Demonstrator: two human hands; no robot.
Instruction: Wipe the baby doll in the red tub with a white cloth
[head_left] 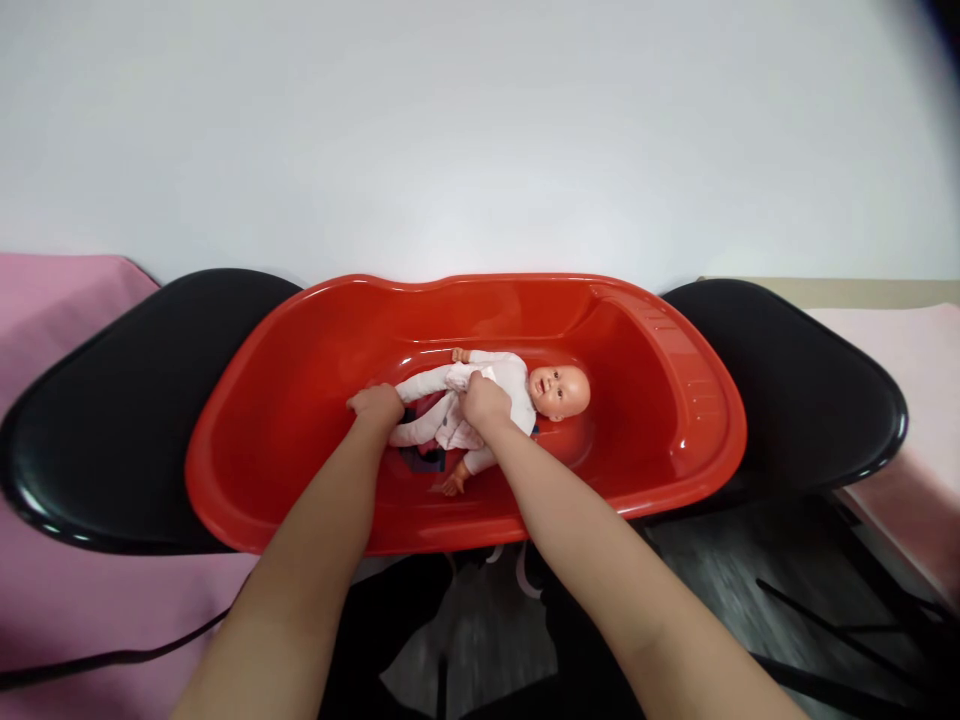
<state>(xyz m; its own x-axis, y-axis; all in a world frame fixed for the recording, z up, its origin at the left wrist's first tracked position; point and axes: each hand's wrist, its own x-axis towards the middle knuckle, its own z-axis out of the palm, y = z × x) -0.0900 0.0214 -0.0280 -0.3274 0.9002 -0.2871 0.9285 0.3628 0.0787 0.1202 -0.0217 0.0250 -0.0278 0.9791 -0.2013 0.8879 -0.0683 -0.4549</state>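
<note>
A baby doll (pixel 513 385) lies on its back in a red baby bathtub (pixel 285 380), its bald head to the right and its legs to the left. It wears a white top and pale pink-white leggings (pixel 417 432). My left hand (pixel 377 402) is closed at the foot end of the leggings; its fingertips are partly hidden. My right hand (pixel 484 402) is closed on the clothing at the doll's waist, where the cloth is bunched up. The doll's arms stick out to either side, with one bare hand (pixel 454 480) toward me.
The tub stands between black rounded surfaces to the left (pixel 127 420) and right (pixel 795 390). Pink-covered surfaces (pixel 60 310) lie beyond them. A white wall (pixel 480 130) rises behind. A dark picture (pixel 424 458) shows on the tub floor beneath the doll.
</note>
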